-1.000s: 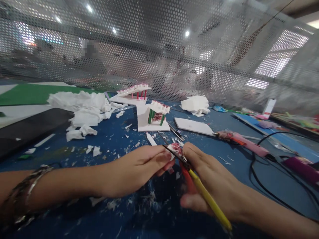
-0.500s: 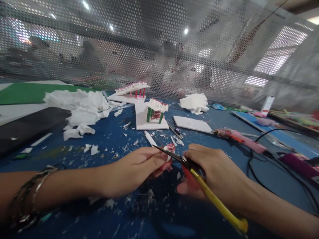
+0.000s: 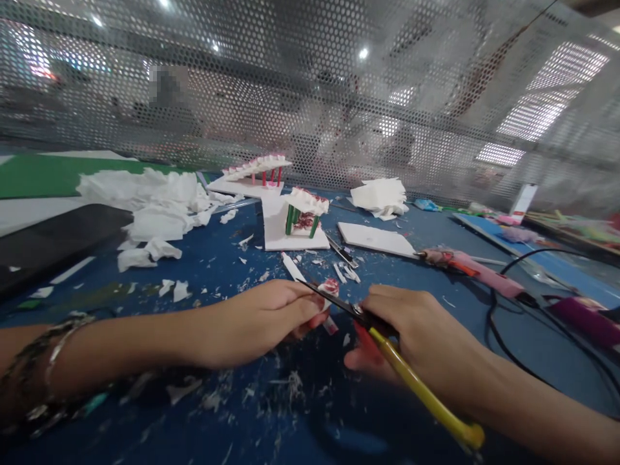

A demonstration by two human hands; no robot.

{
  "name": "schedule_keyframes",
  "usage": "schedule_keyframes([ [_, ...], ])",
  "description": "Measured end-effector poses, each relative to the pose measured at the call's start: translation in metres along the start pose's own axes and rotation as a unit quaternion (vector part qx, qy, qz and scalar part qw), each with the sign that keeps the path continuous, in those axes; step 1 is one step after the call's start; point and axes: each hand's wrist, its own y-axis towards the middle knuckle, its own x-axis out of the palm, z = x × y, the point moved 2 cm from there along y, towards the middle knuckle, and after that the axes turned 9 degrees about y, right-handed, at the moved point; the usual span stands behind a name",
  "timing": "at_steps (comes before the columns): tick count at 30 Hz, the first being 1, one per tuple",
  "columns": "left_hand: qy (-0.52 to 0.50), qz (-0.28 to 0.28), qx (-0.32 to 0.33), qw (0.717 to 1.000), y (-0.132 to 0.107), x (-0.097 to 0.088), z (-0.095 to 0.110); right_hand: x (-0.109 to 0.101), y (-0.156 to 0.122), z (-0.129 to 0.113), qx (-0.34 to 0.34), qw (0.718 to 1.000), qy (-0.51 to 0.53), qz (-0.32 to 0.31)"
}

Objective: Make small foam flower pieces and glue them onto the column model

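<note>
Near the middle of the head view, my left hand pinches a small white piece with red marks; its lower part is hidden by the fingers. My right hand grips a pair of scissors with dark blades and red at the handle. The blades point left and lie across the small piece, close to my left fingertips. From under my right hand a yellow stick-like part slants down to the right; I cannot tell whether it belongs to the scissors.
Behind my hands stands a small white model with green posts, and farther back one with red posts. A pink glue gun with a black cable lies right. Crumpled white paper and scraps cover the blue table before a perforated metal screen.
The view has shifted slightly. My left hand has tilted a little, and a pinkish strip below the held piece shows more. My right hand stays nearly in place on the scissors.
</note>
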Motion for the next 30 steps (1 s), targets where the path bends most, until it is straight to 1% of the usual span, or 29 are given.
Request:
schedule_keyframes([
  [2, 0.04, -0.031, 0.009, 0.999, 0.002, -0.004, -0.001, 0.001, -0.001, 0.001, -0.002, 1.0, 0.0, -0.002],
  [4, 0.072, -0.049, 0.033, 0.996, 0.003, -0.008, -0.002, 0.003, -0.001, 0.002, -0.006, 1.0, -0.001, -0.003],
  [6, 0.088, -0.052, 0.06, 0.993, 0.005, -0.01, -0.002, 0.005, -0.002, 0.002, -0.009, 1.0, -0.003, -0.003],
  [8, 0.094, -0.046, 0.063, 0.992, 0.005, -0.01, -0.003, 0.006, -0.001, 0.003, -0.011, 1.0, -0.001, -0.003],
  [11, 0.079, -0.011, 0.027, 0.996, 0.004, -0.004, -0.003, 0.006, -0.001, 0.003, -0.014, 1.0, 0.003, 0.002],
  [13, 0.042, 0.02, -0.004, 0.999, 0.002, 0.001, -0.003, 0.006, -0.001, 0.003, -0.018, 1.0, 0.005, 0.006],
  [15, 0.008, 0.039, -0.033, 0.999, 0.001, 0.006, -0.003, 0.005, 0.0, 0.002, -0.02, 1.0, 0.003, 0.007],
  [17, -0.003, 0.045, -0.051, 0.998, 0.0, 0.009, -0.003, 0.005, 0.0, 0.002, -0.021, 1.0, 0.0, 0.004],
  [19, 0.008, 0.042, -0.056, 0.998, 0.0, 0.01, -0.002, 0.005, 0.0, 0.002, -0.016, 1.0, -0.001, -0.001],
  [24, 0.056, 0.042, -0.04, 0.997, 0.001, 0.006, -0.004, 0.005, 0.0, 0.003, -0.009, 1.0, -0.007, -0.005],
  [27, 0.096, 0.041, -0.007, 0.995, 0.001, 0.003, -0.004, 0.006, 0.0, 0.003, -0.006, 1.0, -0.004, -0.004],
  [30, 0.158, 0.039, 0.031, 0.986, -0.001, 0.002, -0.003, 0.006, -0.001, 0.003, 0.009, 1.0, 0.006, -0.014],
])
